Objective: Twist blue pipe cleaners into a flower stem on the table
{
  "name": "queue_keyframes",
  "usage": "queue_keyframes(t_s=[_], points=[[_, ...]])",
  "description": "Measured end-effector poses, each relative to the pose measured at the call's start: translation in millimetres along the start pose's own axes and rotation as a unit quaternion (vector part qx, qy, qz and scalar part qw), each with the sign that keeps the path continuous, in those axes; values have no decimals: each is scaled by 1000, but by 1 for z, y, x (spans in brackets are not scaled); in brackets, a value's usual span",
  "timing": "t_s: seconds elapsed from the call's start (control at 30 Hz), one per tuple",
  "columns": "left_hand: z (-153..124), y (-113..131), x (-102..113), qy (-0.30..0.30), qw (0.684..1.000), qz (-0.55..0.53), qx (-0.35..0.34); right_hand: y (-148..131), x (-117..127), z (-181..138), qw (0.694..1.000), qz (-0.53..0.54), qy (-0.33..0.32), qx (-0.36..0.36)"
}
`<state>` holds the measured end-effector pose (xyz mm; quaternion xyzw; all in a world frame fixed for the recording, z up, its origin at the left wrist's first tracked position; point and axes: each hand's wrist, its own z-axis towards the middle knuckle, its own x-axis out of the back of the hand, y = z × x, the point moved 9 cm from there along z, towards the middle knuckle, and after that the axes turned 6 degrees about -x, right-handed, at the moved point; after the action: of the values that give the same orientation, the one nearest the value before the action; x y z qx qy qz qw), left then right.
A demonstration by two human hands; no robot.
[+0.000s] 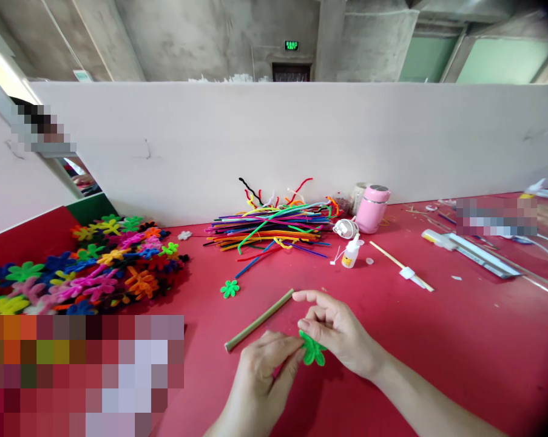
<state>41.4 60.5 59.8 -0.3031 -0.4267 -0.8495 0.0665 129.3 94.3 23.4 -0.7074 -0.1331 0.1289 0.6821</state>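
Observation:
My left hand pinches a bright green pipe-cleaner flower between thumb and fingers, above the red tabletop. My right hand is at the flower's far side. Its thumb presses at the upper petals, with some fingers curled behind, while the index finger stretches out to the left. That fingertip is close to one end of an olive-green rod lying slantwise on the table; whether they touch, I cannot tell. Another small green pipe-cleaner flower lies beyond the rod.
At left is a heap of colourful pipe-cleaner flowers. Loose pipe cleaners lie by the white partition. Nearby stand a glue bottle and a pink flask. A thin wooden stick and a lamp-like bar lie rightward.

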Motion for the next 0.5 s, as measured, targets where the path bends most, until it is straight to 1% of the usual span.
queue_keyframes(t_s=[0.13, 0.2, 0.27, 0.37, 0.43, 0.5], points=[[1, -3, -1, -2, 1000, -18, 18, 0, 1, 1, 1000, -8, 3, 1], [1, -10, -2, -4, 997, -39, 60, -1, 2, 1, 1000, -17, 12, 4], [-1, -20, -3, 4, 988, -85, 127, -3, 5, 0, 999, -29, 30, 10], [-6, -34, -11, 3, 956, -200, 213, -4, 7, -2, 997, -52, 51, 16], [-9, -39, -18, 3, 932, -268, 245, -4, 5, -3, 997, -64, 48, 20], [-12, -45, -20, 32, 911, -310, 270, -6, 5, -3, 997, -62, 47, 26]])
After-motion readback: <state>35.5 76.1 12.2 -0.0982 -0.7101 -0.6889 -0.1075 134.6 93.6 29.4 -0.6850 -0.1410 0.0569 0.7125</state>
